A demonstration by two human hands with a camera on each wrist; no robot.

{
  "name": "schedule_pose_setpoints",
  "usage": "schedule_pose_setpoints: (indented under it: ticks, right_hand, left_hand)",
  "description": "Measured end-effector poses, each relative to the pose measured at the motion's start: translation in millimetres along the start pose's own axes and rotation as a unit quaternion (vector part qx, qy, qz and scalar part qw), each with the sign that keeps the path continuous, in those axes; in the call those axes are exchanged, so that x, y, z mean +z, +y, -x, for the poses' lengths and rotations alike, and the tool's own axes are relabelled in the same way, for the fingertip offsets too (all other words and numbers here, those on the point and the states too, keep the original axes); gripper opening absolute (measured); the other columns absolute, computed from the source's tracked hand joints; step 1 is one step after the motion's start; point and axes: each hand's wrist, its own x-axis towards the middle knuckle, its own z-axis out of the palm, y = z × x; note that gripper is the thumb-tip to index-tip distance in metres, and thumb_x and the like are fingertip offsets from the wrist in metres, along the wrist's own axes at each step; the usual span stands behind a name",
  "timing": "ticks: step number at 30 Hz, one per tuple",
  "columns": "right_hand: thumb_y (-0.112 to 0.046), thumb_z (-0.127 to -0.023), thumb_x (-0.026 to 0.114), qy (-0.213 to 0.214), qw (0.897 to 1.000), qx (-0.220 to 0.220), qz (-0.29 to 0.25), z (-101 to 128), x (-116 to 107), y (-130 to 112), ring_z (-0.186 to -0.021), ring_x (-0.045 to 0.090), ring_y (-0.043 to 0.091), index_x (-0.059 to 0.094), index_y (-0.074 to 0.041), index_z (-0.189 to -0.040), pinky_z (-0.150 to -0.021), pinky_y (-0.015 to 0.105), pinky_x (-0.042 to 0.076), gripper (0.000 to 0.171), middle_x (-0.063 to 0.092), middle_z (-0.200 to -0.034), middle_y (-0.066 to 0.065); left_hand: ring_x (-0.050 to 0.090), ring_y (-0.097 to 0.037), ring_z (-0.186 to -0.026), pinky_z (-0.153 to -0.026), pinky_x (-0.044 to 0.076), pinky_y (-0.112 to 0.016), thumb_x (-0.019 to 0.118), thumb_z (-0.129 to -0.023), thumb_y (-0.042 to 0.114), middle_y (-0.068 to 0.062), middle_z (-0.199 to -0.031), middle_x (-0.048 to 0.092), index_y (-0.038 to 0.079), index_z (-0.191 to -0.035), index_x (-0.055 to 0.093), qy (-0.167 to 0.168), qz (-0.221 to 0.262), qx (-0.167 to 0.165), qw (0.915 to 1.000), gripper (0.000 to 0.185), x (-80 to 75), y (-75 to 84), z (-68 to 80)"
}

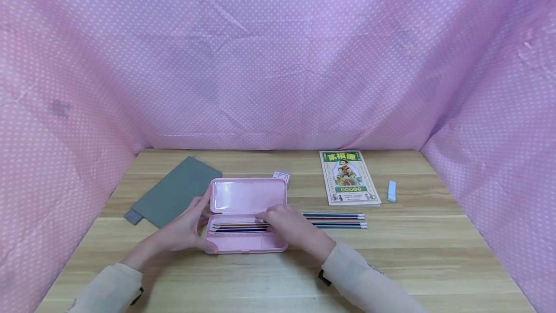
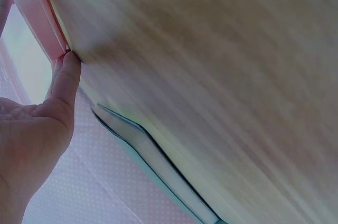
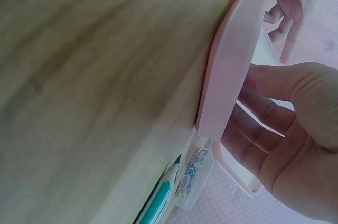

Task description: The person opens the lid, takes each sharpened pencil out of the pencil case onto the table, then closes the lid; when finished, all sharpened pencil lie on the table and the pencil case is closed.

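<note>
Gripping the left end of the open pink pencil case (image 1: 232, 244), mid-tabletop (image 1: 260, 289), with the left hand (image 1: 186, 228); reaching in from three o'clock with the right hand (image 1: 290, 224), over the pencils inside (image 1: 239, 230) in the far compartment (cannot tell whether pinching any or merely touching). Most likely to go wrong with the loose pencils (image 1: 340, 225) at three o'clock: lying close to the right hand and sleeve (image 1: 347, 269), so apt to roll if brushed. Likely, too, to slide or swivel the case if loosening at nine o'clock while pressing at the opposite end. Could also jam the lid (image 1: 249, 197), open at twelve o'clock, on any pencil resting across the rim. Might nudge the grey notebook (image 1: 180, 190), near at ten o'clock, by swinging the left hand outward.
</note>
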Motion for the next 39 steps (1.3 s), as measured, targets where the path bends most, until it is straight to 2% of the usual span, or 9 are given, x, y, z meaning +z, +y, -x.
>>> schedule_pose_setpoints:
  ticks: [7, 14, 24, 29, 34, 39]
  right_hand:
    - [-0.002, -0.092, 0.072, 0.000, 1.000, 0.003, -0.017, -1.3, 1.8, 0.9, -0.091, 0.068, 0.008, 0.074, -0.016, -0.125, -0.081, 0.020, 0.057, 0.036, 0.074, -0.105, -0.001]
    - [-0.004, -0.092, 0.073, -0.020, 0.999, 0.011, -0.042, -0.8, 1.2, -2.1, -0.094, 0.066, 0.009, 0.074, -0.015, -0.124, -0.084, 0.021, 0.057, 0.034, 0.073, -0.106, 0.000]
    - [-0.004, -0.096, 0.068, -0.021, 1.000, 0.010, -0.010, -4.6, -2.9, -1.5, -0.082, 0.057, 0.007, 0.074, -0.017, -0.126, -0.074, 0.019, 0.053, 0.033, 0.070, -0.102, 0.000]
    - [-0.005, -0.097, 0.067, -0.020, 1.000, 0.004, 0.007, -3.9, -1.1, -2.2, -0.084, 0.058, 0.007, 0.073, -0.017, -0.127, -0.076, 0.019, 0.054, 0.033, 0.070, -0.104, 0.000]
    - [-0.004, -0.097, 0.067, -0.023, 1.000, 0.007, 0.010, -2.9, -0.5, -3.7, -0.087, 0.059, 0.009, 0.073, -0.017, -0.128, -0.079, 0.022, 0.055, 0.034, 0.071, -0.104, 0.001]
    - [-0.004, -0.096, 0.068, -0.025, 1.000, 0.014, -0.003, -2.1, -1.8, -5.4, -0.089, 0.057, 0.012, 0.077, -0.018, -0.120, -0.079, 0.024, 0.054, 0.029, 0.071, -0.101, -0.001]
  left_hand:
    - [0.058, -0.029, -0.119, -0.110, 0.042, -0.048, 0.099, -0.062, 0.032, -0.019, -0.135, 0.033, 0.017, -0.163, -0.012, 0.000, 0.002, 0.012, 0.9999, 0.150, 0.6, 0.5, 0.8]
    - [0.057, -0.025, -0.120, -0.111, 0.040, -0.045, 0.100, -0.059, 0.034, -0.015, -0.134, 0.033, 0.019, -0.163, -0.012, 0.001, -0.001, -0.004, 1.0000, 0.153, 1.7, -3.1, 6.0]
    - [0.059, -0.029, -0.119, -0.109, 0.042, -0.048, 0.100, -0.061, 0.033, -0.018, -0.131, 0.035, 0.019, -0.163, -0.011, 0.008, 0.002, 0.022, 0.9997, 0.151, -0.6, -0.9, -1.8]
    - [0.058, -0.030, -0.120, -0.109, 0.041, -0.049, 0.099, -0.062, 0.033, -0.019, -0.132, 0.034, 0.017, -0.163, -0.011, 0.005, 0.001, 0.024, 0.9997, 0.150, -0.3, 0.4, -1.6]
    - [0.059, -0.030, -0.122, -0.110, 0.041, -0.046, 0.100, -0.060, 0.032, -0.017, -0.133, 0.034, 0.020, -0.163, -0.010, 0.006, 0.008, 0.011, 0.9999, 0.151, 0.3, 0.4, -0.5]
    - [0.059, -0.031, -0.120, -0.110, 0.041, -0.048, 0.100, -0.061, 0.032, -0.019, -0.132, 0.033, 0.017, -0.163, -0.011, 0.007, 0.011, 0.022, 0.9997, 0.151, 1.1, -0.4, 0.0]
